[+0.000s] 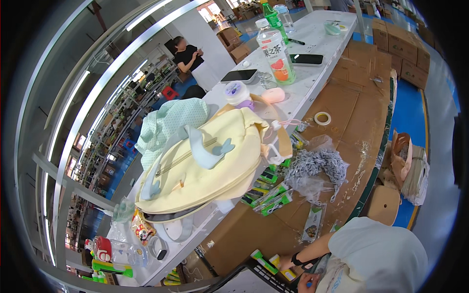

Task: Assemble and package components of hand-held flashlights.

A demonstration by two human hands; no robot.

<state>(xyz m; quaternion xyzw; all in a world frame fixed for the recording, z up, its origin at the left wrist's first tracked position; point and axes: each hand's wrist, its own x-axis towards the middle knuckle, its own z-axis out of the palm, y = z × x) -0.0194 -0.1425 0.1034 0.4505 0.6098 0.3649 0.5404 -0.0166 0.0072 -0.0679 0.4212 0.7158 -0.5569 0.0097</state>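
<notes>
At the lower right my right hand [287, 263], with a dark band on its wrist, reaches down onto a green-and-yellow package [282, 267]; its fingers seem closed on it. My left hand [308, 282] is just below, close to the shirt front, its fingers curled; what they hold, if anything, is hidden. Another green-and-yellow package [264, 261] lies beside the right hand, on the brown cardboard [234, 239]. A flat printed strip [313, 222] rests above my forearm. Nearby are several green-and-black packages [273, 200] and a clear bag of grey cords [317, 166].
A pale yellow backpack [210, 161] lies on the white shelf [312, 53], beside bottles [276, 53], phones [307, 59] and a clear cup [122, 251]. A tape roll [322, 118] sits on the cardboard. A black-rimmed object [244, 281] stands at the bottom edge. Another person [188, 56] is far behind.
</notes>
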